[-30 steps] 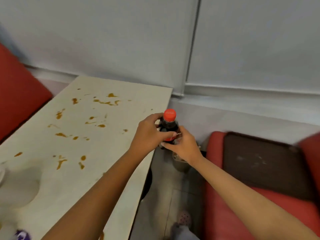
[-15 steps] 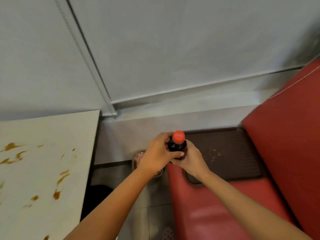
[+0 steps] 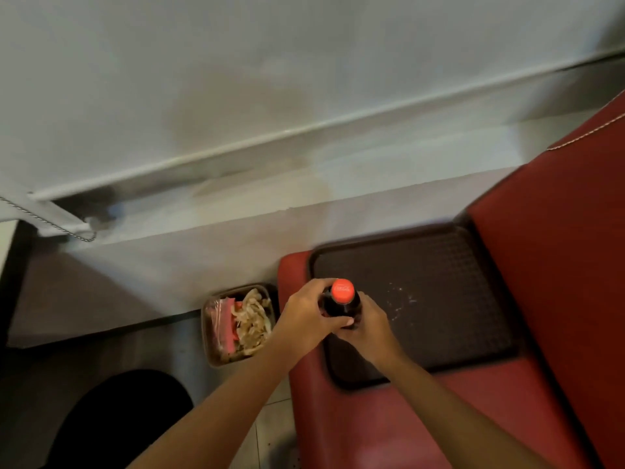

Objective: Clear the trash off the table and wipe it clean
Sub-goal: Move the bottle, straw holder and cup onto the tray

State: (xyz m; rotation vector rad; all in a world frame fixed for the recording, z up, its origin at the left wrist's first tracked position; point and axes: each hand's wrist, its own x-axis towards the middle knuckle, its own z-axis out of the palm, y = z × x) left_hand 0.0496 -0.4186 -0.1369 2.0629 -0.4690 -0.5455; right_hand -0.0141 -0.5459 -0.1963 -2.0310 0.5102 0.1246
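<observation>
The left hand and right hand are each wrapping a grip round the cola bottle, upright over the brown tray on the red seat. Trash is sitting in the floor bin. Wiping is judged outstanding, since the tabletop is not showing.

Bottle base hidden behind left hand, right hand (cap print unreadable).

Red padded seat to my right. Its backrest rises at far right, with pale stitching near the top. A dark brown tray lies flat on the seat, just beside the backrest, white specks on its textured face. Grey wall ahead, pale ledge beneath it. Bead chain at far left. Tiled floor below me, with a dark rounded shape I cannot identify.
</observation>
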